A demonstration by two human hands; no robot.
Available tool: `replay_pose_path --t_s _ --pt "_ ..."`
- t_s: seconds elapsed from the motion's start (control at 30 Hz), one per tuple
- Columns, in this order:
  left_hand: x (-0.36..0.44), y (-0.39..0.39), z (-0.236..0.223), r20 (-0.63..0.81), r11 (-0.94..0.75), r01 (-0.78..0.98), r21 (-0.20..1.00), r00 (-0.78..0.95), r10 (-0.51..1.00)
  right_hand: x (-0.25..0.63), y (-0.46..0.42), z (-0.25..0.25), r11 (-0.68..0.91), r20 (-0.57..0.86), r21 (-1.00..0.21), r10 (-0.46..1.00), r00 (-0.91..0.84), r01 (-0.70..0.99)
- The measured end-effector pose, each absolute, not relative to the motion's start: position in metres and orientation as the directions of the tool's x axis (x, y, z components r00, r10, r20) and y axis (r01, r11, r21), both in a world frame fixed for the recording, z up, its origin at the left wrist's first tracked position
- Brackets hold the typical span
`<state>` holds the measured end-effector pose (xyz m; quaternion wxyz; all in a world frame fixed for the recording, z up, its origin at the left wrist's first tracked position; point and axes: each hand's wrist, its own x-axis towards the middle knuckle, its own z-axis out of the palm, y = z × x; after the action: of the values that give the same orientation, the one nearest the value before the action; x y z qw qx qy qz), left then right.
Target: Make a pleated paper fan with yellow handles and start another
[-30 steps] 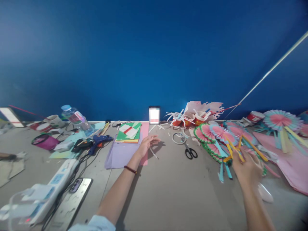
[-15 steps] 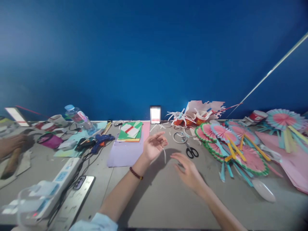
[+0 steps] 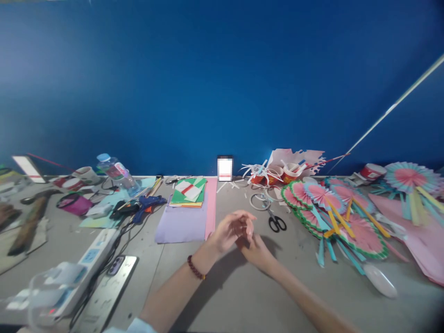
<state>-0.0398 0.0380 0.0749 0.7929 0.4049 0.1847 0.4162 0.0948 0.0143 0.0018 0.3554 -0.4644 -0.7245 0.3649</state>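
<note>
My left hand (image 3: 231, 232), with a beaded bracelet (image 3: 196, 268) on its wrist, is raised over the middle of the grey table. Its fingers are curled inward; what they hold is hidden. My right hand (image 3: 258, 253) meets it from the right, its fingertips tucked behind the left fingers and largely out of sight. Black-handled scissors (image 3: 277, 224) lie just right of the hands, beside a white ring-shaped coil (image 3: 260, 201). Behind my left hand are a purple sheet (image 3: 182, 226) and green paper pieces (image 3: 189, 191).
Pleated pink-and-blue paper fans (image 3: 362, 231) and a white spoon-like piece (image 3: 380, 280) lie at right. Cups with white strips (image 3: 258, 175) stand by the blue wall. At left are a power strip (image 3: 86, 263), a phone (image 3: 107, 289), a glue gun (image 3: 147, 206), a bottle (image 3: 118, 173) and a hammer (image 3: 31, 222) near another person's hand.
My hands have come together: the right moved left, the left moved slightly down and right. The white strip that hung from my left fingers no longer shows. The other person's hand moved left, off the hammer.
</note>
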Motion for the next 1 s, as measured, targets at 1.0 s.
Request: replay_pose_path --t_s 1.0 --pt "-0.144 -0.054 -0.023 0.499 -0.425 0.895 0.137 0.308 0.81 0.116 0.087 -0.01 0.64 0.138 -0.35 0.758 -0.638 0.684"
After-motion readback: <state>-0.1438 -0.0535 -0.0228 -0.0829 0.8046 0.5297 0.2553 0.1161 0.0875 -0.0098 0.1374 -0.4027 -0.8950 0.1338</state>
